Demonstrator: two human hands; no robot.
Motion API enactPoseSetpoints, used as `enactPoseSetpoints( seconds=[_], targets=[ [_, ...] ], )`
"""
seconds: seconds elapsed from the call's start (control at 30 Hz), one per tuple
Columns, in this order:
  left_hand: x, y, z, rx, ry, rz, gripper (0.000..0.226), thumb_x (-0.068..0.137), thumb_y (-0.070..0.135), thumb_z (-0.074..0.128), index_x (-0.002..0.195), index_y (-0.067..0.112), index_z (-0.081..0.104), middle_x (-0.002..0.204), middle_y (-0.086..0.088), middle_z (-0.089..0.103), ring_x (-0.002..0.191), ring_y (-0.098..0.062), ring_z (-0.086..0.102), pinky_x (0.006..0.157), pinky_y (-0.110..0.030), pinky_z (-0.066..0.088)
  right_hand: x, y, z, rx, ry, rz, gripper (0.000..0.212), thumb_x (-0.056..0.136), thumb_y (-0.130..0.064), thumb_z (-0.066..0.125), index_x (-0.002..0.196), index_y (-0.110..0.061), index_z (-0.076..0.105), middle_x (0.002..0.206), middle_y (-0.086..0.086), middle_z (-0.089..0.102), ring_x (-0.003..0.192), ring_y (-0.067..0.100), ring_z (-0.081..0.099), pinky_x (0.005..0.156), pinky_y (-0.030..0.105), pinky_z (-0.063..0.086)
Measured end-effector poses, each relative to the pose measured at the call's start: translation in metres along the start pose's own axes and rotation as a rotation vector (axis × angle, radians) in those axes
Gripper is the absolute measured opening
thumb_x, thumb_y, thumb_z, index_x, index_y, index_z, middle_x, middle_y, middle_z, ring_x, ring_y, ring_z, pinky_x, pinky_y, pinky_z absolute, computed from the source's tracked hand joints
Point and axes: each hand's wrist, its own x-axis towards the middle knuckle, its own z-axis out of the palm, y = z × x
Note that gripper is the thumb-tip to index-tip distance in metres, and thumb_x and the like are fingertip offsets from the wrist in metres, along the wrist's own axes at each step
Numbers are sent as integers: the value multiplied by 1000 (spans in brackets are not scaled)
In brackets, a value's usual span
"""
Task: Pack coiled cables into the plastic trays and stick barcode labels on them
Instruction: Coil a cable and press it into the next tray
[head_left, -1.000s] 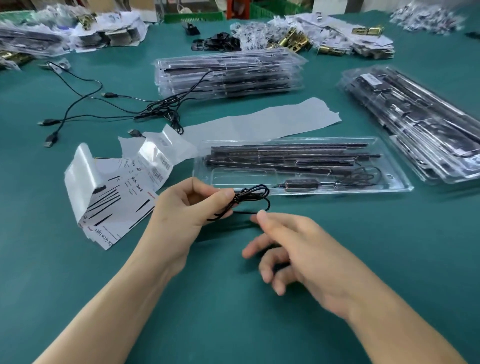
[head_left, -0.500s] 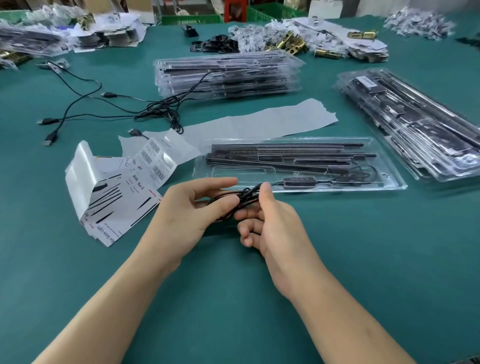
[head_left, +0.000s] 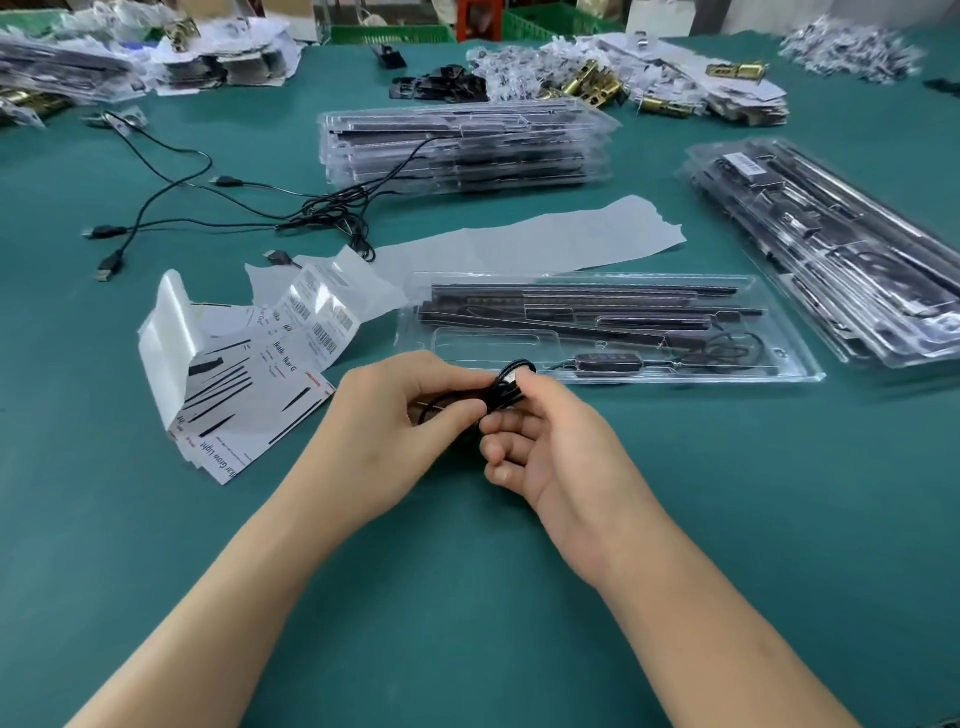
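A thin black cable (head_left: 506, 387) is bunched into a small coil between both hands, just in front of a clear plastic tray (head_left: 800, 371). My left hand (head_left: 395, 415) pinches the coil's left loop between thumb and fingers. My right hand (head_left: 550, 431) grips the coil's right end with curled fingers. The cable runs on into the tray to a black inline controller (head_left: 608, 360) beside long black bars. Barcode labels (head_left: 324, 322) on a curled backing sheet lie left of the tray.
Printed insert cards (head_left: 244, 410) lie at the left. Loose black USB cables (head_left: 218, 208) sprawl behind them. Stacks of filled trays stand at the back centre (head_left: 462, 145) and on the right (head_left: 841, 244). A strip of backing paper (head_left: 535, 244) lies behind the tray. Small parts are heaped along the far edge.
My right hand has come in from the right and closed on the coil next to my left hand. The loops have been drawn tighter into a smaller bundle.
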Motion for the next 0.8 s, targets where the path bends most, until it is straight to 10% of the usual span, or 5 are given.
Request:
enactPoseSetpoints(
  seconds=[0.13,0.47,0.8],
  targets=[
    [1,-2,-3,126,-37,96,31,93,10,73,113,34,78,92,10,69,89,-17,68,82,-37,56,0,0,-2,-122,-17,-12,41,99,-47,59,100,-7,69,75,5,60,55,15,53,49,25,43],
    [1,-3,3,19,85,-141,11,92,42,72,86,36,78,84,20,76,84,0,71,68,-13,49,5,2,-4,-155,50,-31,27,106,-33,55,96,-9,63,65,2,60,45,12,51,40,21,38],
    [0,-5,-1,-275,-147,-307,23,87,46,78,83,24,72,84,-3,79,81,-11,73,69,-29,63,6,6,-5,-204,14,-80,35,109,-31,49,102,-1,66,66,2,58,43,9,43,43,17,37]
  ],
)
